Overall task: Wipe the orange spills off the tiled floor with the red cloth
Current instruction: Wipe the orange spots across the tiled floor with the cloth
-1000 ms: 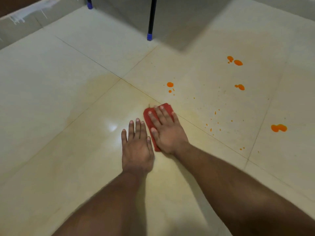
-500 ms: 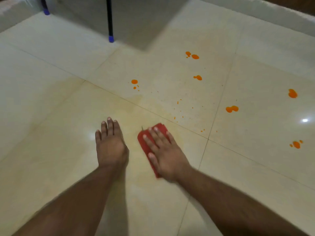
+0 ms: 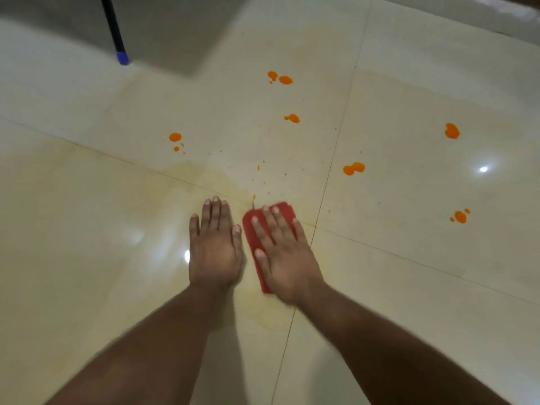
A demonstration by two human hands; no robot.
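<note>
Two hands lie flat on the tiled floor (image 3: 87, 258) in the head view, the only view there is. The right hand (image 3: 285, 258) presses the red cloth (image 3: 254, 229) down with straight, spread fingers; nothing is gripped, the palm simply pins the folded cloth where four tiles meet. The left hand (image 3: 214, 249) rests just beside it, fingers straight and together, holding nothing and seemingly taking the person's weight.

Orange spills are scattered ahead and to the right of the cloth: a fine spray of specks (image 3: 258, 168) just beyond its far edge, a double blob (image 3: 353, 168) further right, a spot (image 3: 175, 137) to the left, a small blob (image 3: 292, 118) and a pair (image 3: 280, 78) further off, and two more (image 3: 452, 131) (image 3: 460, 216) well to the right. A black pole with a blue tip (image 3: 122, 58) stands far back on the left.

To do the wipe well, I judge the hand should keep even pressure through the whole palm and push forward into the specks first, then sweep right to the double blob. Pulling each blob inward rather than across would likely avoid smearing it. The grout lines may trap colour, so a stroke along them seems wise.
</note>
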